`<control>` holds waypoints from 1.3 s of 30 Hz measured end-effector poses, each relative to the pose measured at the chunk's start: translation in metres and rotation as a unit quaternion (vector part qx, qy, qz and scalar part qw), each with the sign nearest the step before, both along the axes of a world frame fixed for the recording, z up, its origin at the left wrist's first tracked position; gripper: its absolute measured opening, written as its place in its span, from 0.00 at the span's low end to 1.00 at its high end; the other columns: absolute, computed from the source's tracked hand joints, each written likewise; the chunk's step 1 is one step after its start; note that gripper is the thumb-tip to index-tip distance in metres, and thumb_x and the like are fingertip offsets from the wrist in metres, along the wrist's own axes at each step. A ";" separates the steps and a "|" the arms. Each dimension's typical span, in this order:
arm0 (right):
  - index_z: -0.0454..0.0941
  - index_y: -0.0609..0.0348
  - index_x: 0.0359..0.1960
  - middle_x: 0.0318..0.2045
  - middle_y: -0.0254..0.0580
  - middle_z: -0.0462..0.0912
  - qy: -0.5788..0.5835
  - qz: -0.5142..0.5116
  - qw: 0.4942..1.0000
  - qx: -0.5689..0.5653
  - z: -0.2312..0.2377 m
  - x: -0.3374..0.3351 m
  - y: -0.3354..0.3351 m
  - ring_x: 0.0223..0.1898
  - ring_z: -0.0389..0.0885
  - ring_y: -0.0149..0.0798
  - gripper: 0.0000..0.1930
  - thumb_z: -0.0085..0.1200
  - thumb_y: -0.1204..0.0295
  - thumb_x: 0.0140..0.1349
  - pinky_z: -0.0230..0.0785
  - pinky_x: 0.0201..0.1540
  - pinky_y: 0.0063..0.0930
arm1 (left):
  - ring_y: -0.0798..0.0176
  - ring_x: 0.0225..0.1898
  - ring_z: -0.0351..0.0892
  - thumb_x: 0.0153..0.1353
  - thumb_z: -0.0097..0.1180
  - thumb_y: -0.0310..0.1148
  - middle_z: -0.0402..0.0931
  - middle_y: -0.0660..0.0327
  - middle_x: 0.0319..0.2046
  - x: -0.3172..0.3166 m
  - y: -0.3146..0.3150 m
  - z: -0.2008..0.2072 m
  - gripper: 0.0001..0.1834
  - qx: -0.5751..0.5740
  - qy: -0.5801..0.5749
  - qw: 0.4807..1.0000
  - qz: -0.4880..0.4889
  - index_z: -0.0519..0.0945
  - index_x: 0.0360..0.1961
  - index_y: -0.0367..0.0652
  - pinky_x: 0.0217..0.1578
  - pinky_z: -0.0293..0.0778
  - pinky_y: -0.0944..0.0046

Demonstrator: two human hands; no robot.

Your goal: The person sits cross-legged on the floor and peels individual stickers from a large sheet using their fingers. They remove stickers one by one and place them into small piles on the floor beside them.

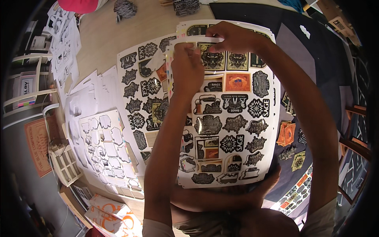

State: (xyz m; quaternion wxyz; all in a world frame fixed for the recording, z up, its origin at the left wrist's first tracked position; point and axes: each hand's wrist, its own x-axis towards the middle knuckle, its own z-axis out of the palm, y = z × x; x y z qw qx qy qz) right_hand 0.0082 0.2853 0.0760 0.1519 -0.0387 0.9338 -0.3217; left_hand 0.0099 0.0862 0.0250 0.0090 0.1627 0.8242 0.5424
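A large white sheet of printed stickers (237, 112) lies across my lap, over another sheet at its far edge. Many of its stickers are black and white, some are gold or orange, and several spots are cut out. My left hand (188, 68) is closed at the sheet's far left part, its fingertips pinching near the top edge. My right hand (235, 38) reaches over from the right and pinches the raised white top edge beside a gold and black sticker (213, 59). The fingertips partly hide what is between them.
Another sticker sheet (132, 74) lies to the left. Beyond it are cut-out waste sheets (104, 138). Loose orange stickers (286, 132) and yellow ones (299, 160) rest on the dark mat at right. Small sticker stacks (125, 8) stand at the far side. A shelf (29, 96) borders the left.
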 end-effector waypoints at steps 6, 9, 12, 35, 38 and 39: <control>0.78 0.62 0.58 0.51 0.48 0.79 -0.062 0.016 0.981 -0.184 -0.013 -0.009 0.017 0.54 0.78 0.41 0.29 0.70 0.60 0.59 0.64 0.62 0.34 | 0.71 0.26 0.76 0.69 0.58 0.30 0.83 0.59 0.29 -0.008 -0.005 -0.009 0.12 0.118 -0.170 0.978 -0.023 0.75 0.49 0.37 0.27 0.71 0.67; 0.78 0.64 0.57 0.47 0.44 0.82 -0.107 0.018 0.942 -0.317 -0.021 -0.005 0.019 0.53 0.77 0.36 0.26 0.69 0.63 0.60 0.63 0.62 0.31 | 0.72 0.26 0.76 0.68 0.57 0.28 0.83 0.59 0.29 -0.008 -0.008 -0.005 0.12 0.128 -0.196 0.972 -0.028 0.75 0.49 0.35 0.27 0.70 0.69; 0.80 0.64 0.54 0.44 0.41 0.83 -0.122 0.014 0.909 -0.399 -0.024 -0.003 0.019 0.50 0.77 0.33 0.22 0.67 0.64 0.62 0.62 0.61 0.30 | 0.72 0.25 0.76 0.67 0.57 0.27 0.84 0.58 0.29 -0.009 -0.010 -0.002 0.12 0.117 -0.202 0.972 -0.032 0.75 0.49 0.35 0.27 0.70 0.69; 0.84 0.67 0.47 0.38 0.37 0.87 -0.096 0.006 0.964 -0.249 0.008 0.011 0.032 0.41 0.80 0.28 0.17 0.66 0.64 0.64 0.69 0.51 0.27 | 0.69 0.32 0.82 0.60 0.64 0.28 0.86 0.58 0.31 -0.020 0.003 0.024 0.11 0.090 -0.229 0.967 -0.058 0.80 0.42 0.35 0.36 0.75 0.67; 0.84 0.69 0.46 0.38 0.36 0.87 -0.128 0.011 0.926 -0.354 0.000 0.009 0.037 0.42 0.79 0.27 0.18 0.66 0.65 0.63 0.68 0.53 0.26 | 0.71 0.31 0.81 0.61 0.65 0.28 0.86 0.60 0.30 -0.017 0.004 0.021 0.10 0.124 -0.241 0.961 -0.052 0.81 0.41 0.35 0.34 0.75 0.69; 0.84 0.67 0.46 0.37 0.36 0.86 -0.122 0.015 0.924 -0.362 -0.003 0.010 0.038 0.41 0.79 0.27 0.17 0.66 0.65 0.63 0.68 0.52 0.26 | 0.72 0.31 0.81 0.61 0.65 0.28 0.86 0.60 0.30 -0.017 0.003 0.020 0.10 0.130 -0.240 0.960 -0.057 0.81 0.41 0.35 0.34 0.74 0.69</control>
